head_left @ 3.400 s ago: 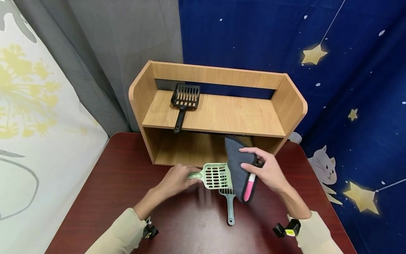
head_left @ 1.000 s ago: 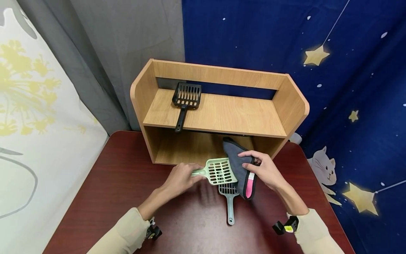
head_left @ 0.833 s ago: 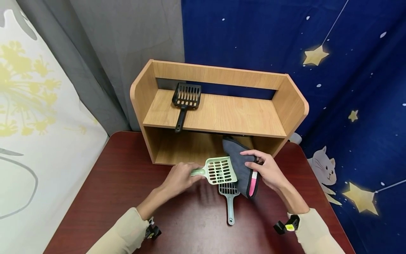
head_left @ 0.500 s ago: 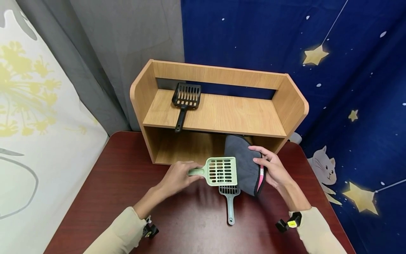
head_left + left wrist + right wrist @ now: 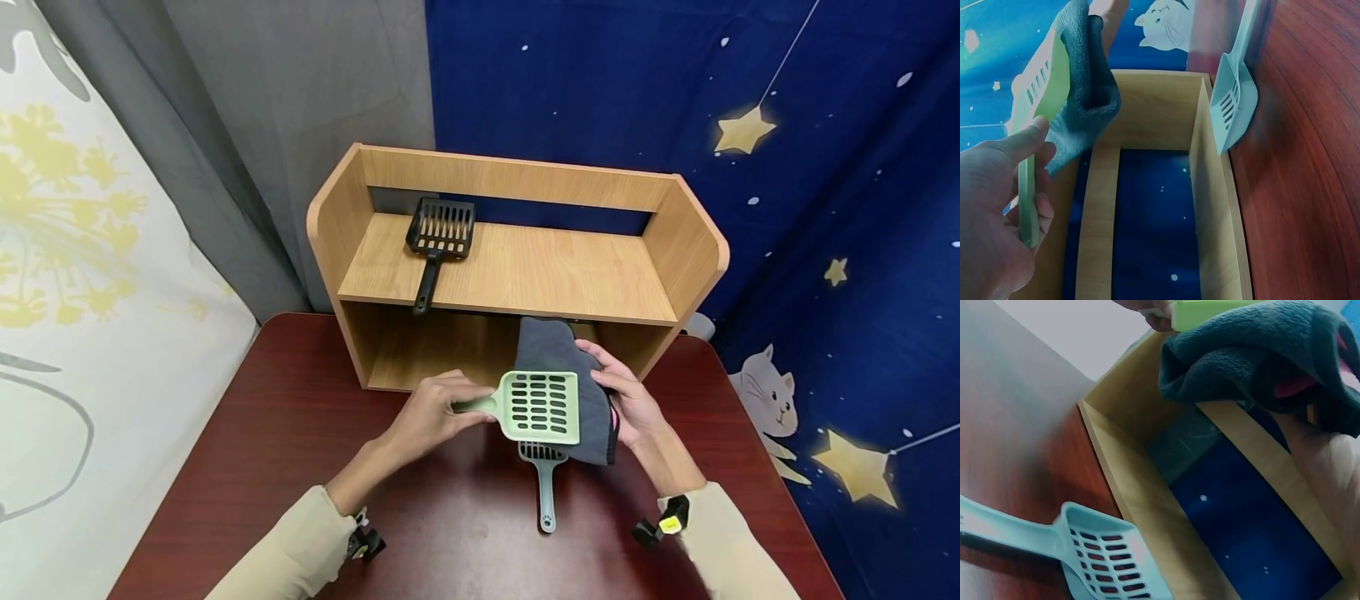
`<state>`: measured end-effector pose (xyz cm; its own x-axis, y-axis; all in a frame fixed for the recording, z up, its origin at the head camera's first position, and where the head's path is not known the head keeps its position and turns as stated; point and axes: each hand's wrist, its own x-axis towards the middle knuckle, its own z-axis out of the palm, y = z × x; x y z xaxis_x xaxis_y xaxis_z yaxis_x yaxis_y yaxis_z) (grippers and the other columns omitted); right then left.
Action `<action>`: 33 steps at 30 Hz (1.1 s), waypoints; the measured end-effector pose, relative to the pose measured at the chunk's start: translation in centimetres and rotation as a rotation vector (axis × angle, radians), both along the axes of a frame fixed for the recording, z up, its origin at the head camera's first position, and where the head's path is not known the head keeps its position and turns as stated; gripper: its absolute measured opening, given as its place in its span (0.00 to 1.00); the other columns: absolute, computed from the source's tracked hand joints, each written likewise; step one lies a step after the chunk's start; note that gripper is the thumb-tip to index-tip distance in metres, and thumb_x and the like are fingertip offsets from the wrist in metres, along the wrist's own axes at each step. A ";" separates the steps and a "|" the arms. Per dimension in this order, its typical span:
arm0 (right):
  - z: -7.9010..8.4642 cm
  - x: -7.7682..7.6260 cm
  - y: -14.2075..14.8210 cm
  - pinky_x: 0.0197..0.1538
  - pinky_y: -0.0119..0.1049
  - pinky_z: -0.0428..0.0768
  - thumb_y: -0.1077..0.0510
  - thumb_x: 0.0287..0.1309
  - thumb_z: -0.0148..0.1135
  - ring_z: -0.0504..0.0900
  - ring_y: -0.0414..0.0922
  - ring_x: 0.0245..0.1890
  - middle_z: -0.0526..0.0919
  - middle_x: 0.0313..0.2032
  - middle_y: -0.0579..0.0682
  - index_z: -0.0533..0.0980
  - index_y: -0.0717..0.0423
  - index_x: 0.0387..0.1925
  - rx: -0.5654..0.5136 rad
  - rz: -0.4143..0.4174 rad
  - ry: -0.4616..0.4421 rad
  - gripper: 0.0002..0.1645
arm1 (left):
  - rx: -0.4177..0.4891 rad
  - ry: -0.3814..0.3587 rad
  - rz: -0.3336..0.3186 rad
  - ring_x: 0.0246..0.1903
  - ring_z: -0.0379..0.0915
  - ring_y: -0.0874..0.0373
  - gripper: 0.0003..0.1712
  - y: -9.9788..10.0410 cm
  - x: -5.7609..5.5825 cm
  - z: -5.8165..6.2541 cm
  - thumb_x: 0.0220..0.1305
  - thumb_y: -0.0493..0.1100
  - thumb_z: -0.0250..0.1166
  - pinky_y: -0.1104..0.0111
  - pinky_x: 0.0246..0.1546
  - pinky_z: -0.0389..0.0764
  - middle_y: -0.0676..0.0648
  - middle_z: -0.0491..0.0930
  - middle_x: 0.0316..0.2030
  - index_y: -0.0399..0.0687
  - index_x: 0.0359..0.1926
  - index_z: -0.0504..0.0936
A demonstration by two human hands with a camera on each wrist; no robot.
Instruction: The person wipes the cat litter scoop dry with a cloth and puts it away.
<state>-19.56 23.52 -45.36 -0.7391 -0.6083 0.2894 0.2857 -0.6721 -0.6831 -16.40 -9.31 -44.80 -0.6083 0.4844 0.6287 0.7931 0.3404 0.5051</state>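
My left hand [image 5: 438,408] grips the handle of a pale green slotted litter scoop [image 5: 507,423], raised above the table with its head pointing right. In my right hand [image 5: 633,404] is a folded grey cloth [image 5: 543,343] with black edging and some pink at its side, fingers and thumb pinching its right edge. The cloth lies behind the scoop's head and overlaps it in the head view; in the left wrist view the fluffy cloth [image 5: 1085,87] sits right against the scoop's back. Beneath them, a grey-blue litter scoop [image 5: 547,496] lies on the table, its head partly hidden.
A two-tier wooden shelf [image 5: 525,287] stands at the back of the dark red table [image 5: 300,467]. On its upper level, at the left, lies a black slotted scoop [image 5: 427,279], its handle jutting past the front edge. Curtains [image 5: 570,83] hang behind.
The green scoop has moved right and now overlaps the front of the cloth; earlier the cloth covered its right end. My right hand has shifted left, and less of the pink shows.
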 end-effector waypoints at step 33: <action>0.4 1.4 0.6 0.62 0.45 0.82 0.77 0.75 0.33 0.83 0.52 0.61 0.80 0.65 0.57 0.69 0.61 0.72 -0.047 0.020 0.040 0.32 | -0.034 0.001 0.005 0.36 0.84 0.56 0.21 -1.7 0.5 -0.4 0.54 0.35 0.81 0.67 0.41 0.85 0.45 0.91 0.38 0.33 0.50 0.90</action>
<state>-18.16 24.10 -44.93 -0.7139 -0.6079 0.3476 0.2724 -0.6983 -0.6619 -15.86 -10.98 -45.22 -0.6102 0.5025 0.6125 0.7918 0.3609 0.4927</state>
